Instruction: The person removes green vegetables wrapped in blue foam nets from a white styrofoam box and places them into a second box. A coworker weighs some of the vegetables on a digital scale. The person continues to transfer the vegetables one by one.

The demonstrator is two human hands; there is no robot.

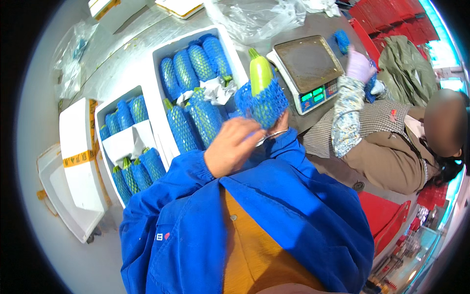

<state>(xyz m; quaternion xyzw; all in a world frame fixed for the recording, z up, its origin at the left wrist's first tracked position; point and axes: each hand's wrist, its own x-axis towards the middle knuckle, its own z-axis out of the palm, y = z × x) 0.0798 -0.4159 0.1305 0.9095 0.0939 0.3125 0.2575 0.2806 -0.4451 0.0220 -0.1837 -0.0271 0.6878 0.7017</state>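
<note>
A pale green zucchini (260,71), its lower part inside a blue foam net sleeve (270,106), stands upright before me. My right hand (281,124) grips it from below, largely hidden behind the net. Beside the net's lower end is my left hand (233,145), blurred, its fingers bent; whether they pinch anything cannot be told. A white foam box (156,110) just left of the hands holds several netted zucchinis (200,62) in two rows, with crumpled white paper (216,90) between them. A smaller foam box (100,126) farther left holds more netted zucchinis (132,180).
A digital scale (308,64) stands to the right on the metal table (126,47). Past it, a co-worker's gloved hand (360,66) is by blue netting. Clear plastic bags (257,18) lie at the back. Taped foam boxes (79,154) stand at left; a red crate (382,217) is at lower right.
</note>
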